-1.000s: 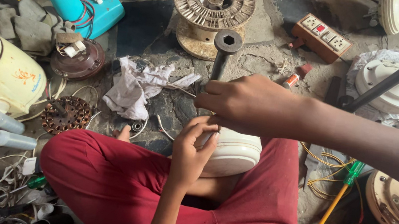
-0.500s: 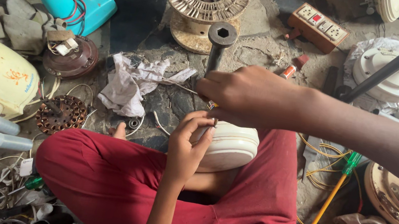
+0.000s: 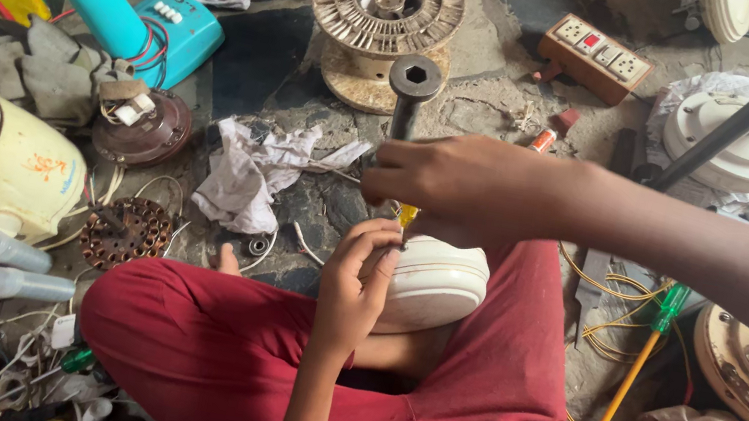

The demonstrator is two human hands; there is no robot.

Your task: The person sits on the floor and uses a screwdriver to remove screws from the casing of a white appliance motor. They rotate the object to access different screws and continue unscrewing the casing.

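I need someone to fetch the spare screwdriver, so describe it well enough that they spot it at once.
Start at the seated person's red trousers. On the stained floor just off the outer side of the right leg lies a loose tangle of yellow wire. The screwdriver lies slanted across it: the only long, thin tool there, with a clear green handle and a yellow shaft.

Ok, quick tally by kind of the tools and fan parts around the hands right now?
Cream round housing on the lap, left hand on it: 1
Yellow-handled tool in the right hand: 1
Dark socket-ended pipe: 1
Green-and-yellow screwdriver: 1
Copper-wound stators: 1
Crumpled rag: 1
Total: 6
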